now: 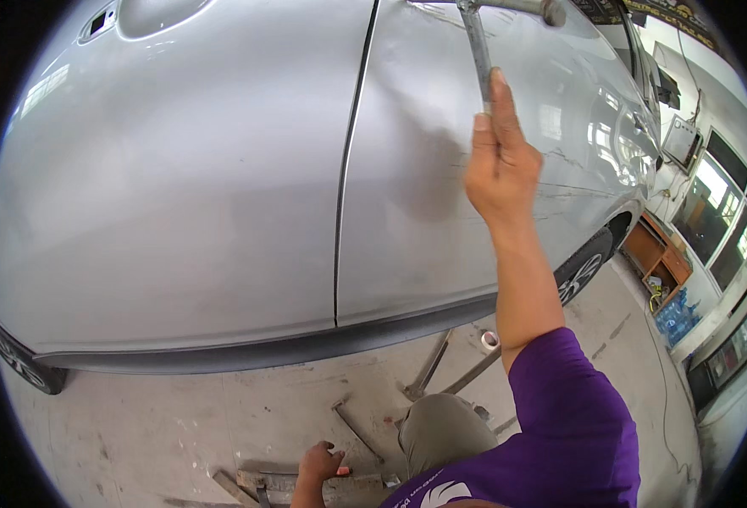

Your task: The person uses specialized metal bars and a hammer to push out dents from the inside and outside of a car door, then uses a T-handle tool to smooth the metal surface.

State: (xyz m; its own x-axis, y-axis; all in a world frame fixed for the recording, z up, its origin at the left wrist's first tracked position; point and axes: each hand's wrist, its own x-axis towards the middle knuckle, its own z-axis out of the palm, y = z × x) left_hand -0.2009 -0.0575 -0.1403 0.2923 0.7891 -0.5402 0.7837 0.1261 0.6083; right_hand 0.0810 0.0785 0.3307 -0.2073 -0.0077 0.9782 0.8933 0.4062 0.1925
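Note:
My right hand point(502, 161) is raised in front of the silver front door panel point(424, 237) of a car. It is closed round the metal handle of a hammer point(477, 46), whose head with a round face lies at the top edge of the picture. Scratches run across the panel to the right of my wrist. Low down, my left hand point(321, 462) hangs over a worn wooden block point(284, 483), its fingers loosely bent and the thumb apart. A small orange-red piece point(344, 471) shows beside its fingertips; I see no grip on it.
Another hammer point(358, 432) lies on the concrete floor, with metal bars point(431, 364) near my knee. A roll of tape point(489, 340) sits below the black sill point(221, 357). To the right are a wooden cabinet point(657, 254), blue water bottles point(678, 319) and a cable point(663, 381).

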